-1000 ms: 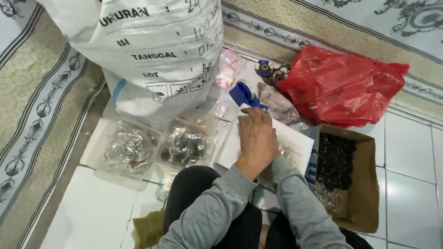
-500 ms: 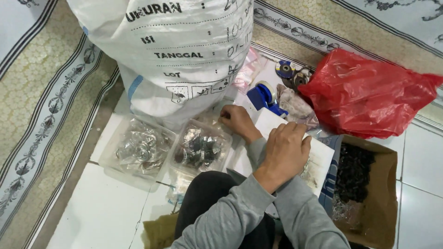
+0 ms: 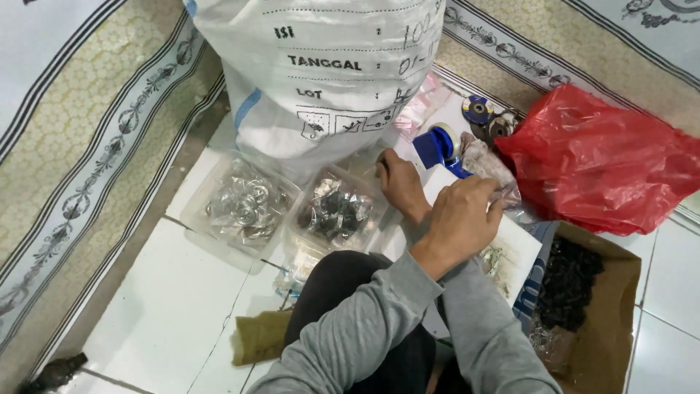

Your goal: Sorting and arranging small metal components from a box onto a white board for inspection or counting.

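The left hand (image 3: pixel 461 215) lies curled over the right wrist, above a white sheet (image 3: pixel 514 252). The right hand (image 3: pixel 399 182), fingers together, reaches beside the near tray (image 3: pixel 337 210); whether it pinches anything is unclear.

Two hands show: the left hand (image 3: pixel 461 219) and the right hand (image 3: pixel 399 184). Two clear trays sit side by side: one tray (image 3: pixel 240 208) of silvery metal pieces, too many to count, and a second tray (image 3: pixel 337 211) of darker pieces. One white sack (image 3: pixel 321 66). One red bag (image 3: pixel 605 160). One cardboard box (image 3: pixel 605 328). One blue tape dispenser (image 3: pixel 437 146). One blue disc (image 3: pixel 479 111). One white sheet (image 3: pixel 514 252).
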